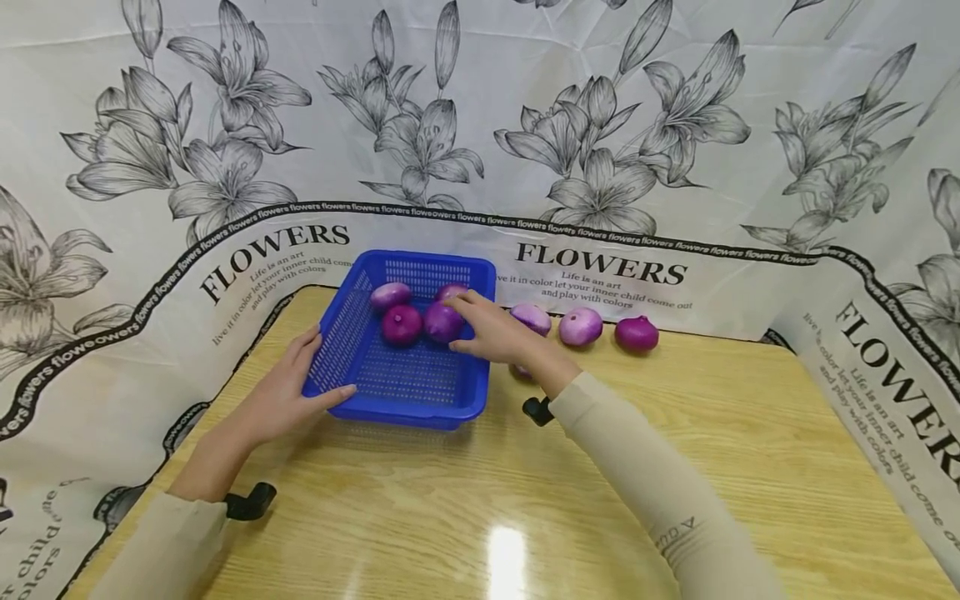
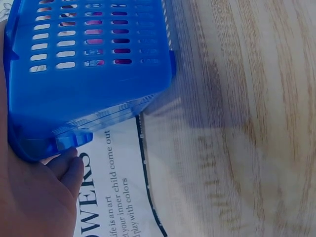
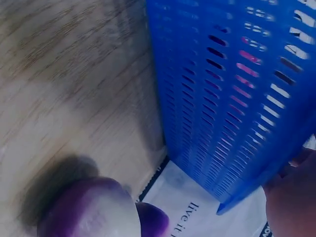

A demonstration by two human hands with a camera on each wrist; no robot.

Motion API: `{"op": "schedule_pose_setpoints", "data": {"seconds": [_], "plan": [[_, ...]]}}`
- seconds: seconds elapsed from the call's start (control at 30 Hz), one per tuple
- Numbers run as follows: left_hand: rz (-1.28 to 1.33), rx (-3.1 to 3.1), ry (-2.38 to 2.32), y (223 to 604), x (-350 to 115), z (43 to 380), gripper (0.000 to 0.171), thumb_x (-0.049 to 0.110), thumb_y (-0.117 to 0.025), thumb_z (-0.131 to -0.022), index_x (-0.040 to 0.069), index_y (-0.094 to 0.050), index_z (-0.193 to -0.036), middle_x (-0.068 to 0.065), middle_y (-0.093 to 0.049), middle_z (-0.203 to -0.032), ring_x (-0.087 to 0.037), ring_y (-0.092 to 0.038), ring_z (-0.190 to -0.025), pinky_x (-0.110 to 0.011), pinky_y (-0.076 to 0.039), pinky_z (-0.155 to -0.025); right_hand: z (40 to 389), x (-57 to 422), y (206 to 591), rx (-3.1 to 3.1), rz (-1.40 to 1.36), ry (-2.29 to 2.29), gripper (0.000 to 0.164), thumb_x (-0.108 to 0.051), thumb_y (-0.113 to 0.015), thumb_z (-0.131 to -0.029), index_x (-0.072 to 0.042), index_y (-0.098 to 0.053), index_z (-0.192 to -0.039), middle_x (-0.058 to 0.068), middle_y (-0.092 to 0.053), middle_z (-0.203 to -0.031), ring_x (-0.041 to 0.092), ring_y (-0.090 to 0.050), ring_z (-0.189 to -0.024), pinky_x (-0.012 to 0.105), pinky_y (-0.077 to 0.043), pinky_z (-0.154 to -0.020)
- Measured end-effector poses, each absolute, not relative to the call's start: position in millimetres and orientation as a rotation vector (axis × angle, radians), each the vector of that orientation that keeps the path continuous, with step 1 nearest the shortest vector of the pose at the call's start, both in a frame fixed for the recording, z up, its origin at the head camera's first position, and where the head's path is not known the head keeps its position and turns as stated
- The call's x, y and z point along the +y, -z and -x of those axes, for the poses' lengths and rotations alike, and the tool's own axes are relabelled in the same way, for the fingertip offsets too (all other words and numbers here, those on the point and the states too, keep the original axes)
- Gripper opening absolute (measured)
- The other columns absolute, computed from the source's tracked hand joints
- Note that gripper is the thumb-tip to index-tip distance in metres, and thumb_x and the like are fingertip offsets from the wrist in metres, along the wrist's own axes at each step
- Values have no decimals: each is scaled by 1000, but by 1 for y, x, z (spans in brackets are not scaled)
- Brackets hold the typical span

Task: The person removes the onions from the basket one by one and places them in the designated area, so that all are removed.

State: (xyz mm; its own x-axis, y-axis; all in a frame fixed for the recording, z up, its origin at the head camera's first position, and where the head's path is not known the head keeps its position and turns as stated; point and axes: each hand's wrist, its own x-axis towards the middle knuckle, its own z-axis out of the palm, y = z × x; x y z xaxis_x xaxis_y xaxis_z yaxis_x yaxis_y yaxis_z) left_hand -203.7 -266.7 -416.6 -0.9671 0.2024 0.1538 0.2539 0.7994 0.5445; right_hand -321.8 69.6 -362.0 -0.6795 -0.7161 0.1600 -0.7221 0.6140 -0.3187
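Observation:
A blue plastic basket (image 1: pixel 408 410) with slotted walls stands on the table, tilted a little in the head view. My left hand (image 1: pixel 288 390) grips its left side at the near corner, thumb over the front rim and fingers along the left rim. Over the basket's right rim reaches my right hand (image 1: pixel 491 332), its fingers and thumb around a purple onion (image 1: pixel 441 323) inside. Beside that lie a darker red onion (image 1: pixel 401 325), a paler onion (image 1: pixel 390 296) and another onion (image 1: pixel 451 292) partly behind. The right wrist view shows the basket's slotted wall (image 3: pixel 207 98) beside the hand.
Right of the basket, a pale onion (image 1: pixel 531 317), a purple-white onion (image 1: pixel 581 327) and a deep purple onion (image 1: pixel 637 334) line the table's back edge. One more onion (image 1: pixel 519 369) is mostly hidden by the right hand. Flower-printed cloth (image 1: pixel 600 258) rises behind the wooden table (image 1: pixel 420 517).

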Motion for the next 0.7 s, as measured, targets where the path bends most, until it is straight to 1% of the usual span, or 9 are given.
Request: {"op": "schedule_pose_setpoints", "data": {"seconds": [0.17,0.3,0.4,0.53,0.63,0.7], "plan": [[369,-2903,907,420,-265,202,111,64,-66,-91,2,-11,-164,-15,-7,-171,-46,-17,-153,-69,-24,-116,336,53,380,-2860,-1164,-420,74,-28,-82,-88,-10,-48,-152,16,-44,-150,34,-44,-138,49,-43,-112],[361,-2895,929,421,-264,201,112,63,-69,-90,2,-11,-164,-15,-9,-171,-46,-18,-153,-68,-25,-116,341,44,384,-2896,-1080,-372,80,-30,-84,-86,-13,-47,-154,13,-45,-151,32,-44,-139,49,-43,-111],[364,-2877,948,419,-265,202,112,61,-71,-89,2,-12,-164,-16,-10,-170,-46,-20,-152,-68,-26,-116,344,38,385,-2916,-1026,-271,82,-35,-84,-85,-18,-46,-155,11,-46,-151,31,-47,-138,50,-44,-109],[371,-2863,941,416,-267,204,112,60,-72,-89,2,-12,-164,-16,-10,-170,-45,-20,-152,-68,-26,-116,347,31,385,-2953,-963,-128,84,-38,-85,-83,-23,-46,-155,11,-45,-152,33,-53,-131,51,-46,-104],[365,-2865,928,415,-267,204,113,61,-72,-88,2,-12,-164,-15,-10,-170,-45,-20,-152,-68,-26,-116,346,30,384,-2977,-945,-66,83,-39,-85,-83,-24,-46,-155,13,-46,-152,34,-58,-124,50,-46,-101],[364,-2870,928,416,-267,205,113,61,-72,-88,2,-12,-164,-15,-10,-171,-45,-20,-152,-68,-26,-116,345,30,384,-2981,-950,-21,80,-42,-83,-85,-24,-47,-154,13,-49,-150,35,-60,-120,50,-47,-100]]}}
